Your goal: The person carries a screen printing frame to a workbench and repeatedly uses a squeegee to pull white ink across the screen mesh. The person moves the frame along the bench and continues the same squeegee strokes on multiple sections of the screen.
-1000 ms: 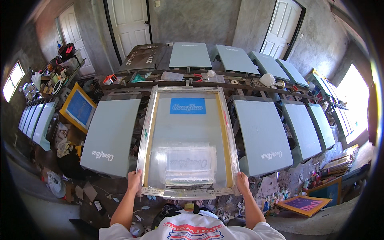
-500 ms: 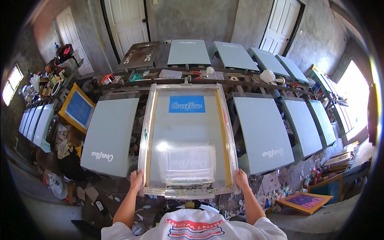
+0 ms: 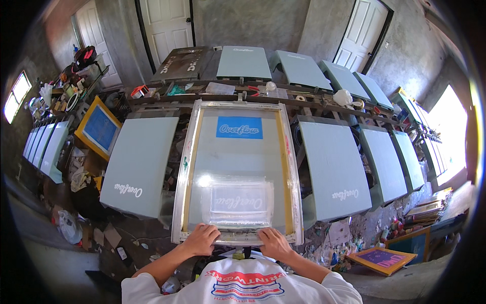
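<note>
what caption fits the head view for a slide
Left hand and right hand rest on the near edge of a metal-framed printing screen, grey boards alongside.

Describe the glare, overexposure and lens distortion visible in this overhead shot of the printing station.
Head view: a bright glare spot sits on the screen frame; the right-hand window is blown out white; fisheye bends the grey pallets toward a dark rim; both hands, left hand and right hand, look sharp.

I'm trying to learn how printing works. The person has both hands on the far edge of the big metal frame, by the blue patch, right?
Not quite. In the head view the left hand and right hand rest on the near edge of the screen-printing frame, closest to the person. The blue patch is at the far end.
</note>
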`<state>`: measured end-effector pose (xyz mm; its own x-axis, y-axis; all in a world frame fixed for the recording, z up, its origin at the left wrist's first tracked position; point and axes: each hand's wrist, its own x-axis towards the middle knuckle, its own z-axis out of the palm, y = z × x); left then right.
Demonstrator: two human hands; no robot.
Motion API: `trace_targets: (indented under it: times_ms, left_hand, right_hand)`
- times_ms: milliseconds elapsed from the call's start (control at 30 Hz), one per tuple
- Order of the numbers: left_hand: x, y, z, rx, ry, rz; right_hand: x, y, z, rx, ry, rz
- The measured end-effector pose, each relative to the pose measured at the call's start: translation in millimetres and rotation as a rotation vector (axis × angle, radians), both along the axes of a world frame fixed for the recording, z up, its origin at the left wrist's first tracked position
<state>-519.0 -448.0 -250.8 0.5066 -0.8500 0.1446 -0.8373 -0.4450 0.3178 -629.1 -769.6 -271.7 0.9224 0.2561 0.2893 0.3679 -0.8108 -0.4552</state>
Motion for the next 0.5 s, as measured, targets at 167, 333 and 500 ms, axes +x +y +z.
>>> trace_targets:
  times_ms: [167, 333, 500]
  left_hand:
    - [22.7, -14.3, -16.9, -0.101, -0.106, 0.094]
    - [93.9, -45.0, -26.1, -0.204, -0.118, 0.222]
    - [167.4, -71.5, -22.5, -0.304, -0.178, 0.295]
  right_hand:
    - [31.0, -6.2, -21.1, 0.056, -0.026, -0.083]
    - [112.9, -25.0, -16.5, 0.104, -0.085, -0.188]
    - [184.3, -50.7, 12.4, 0.078, 0.154, -0.273]
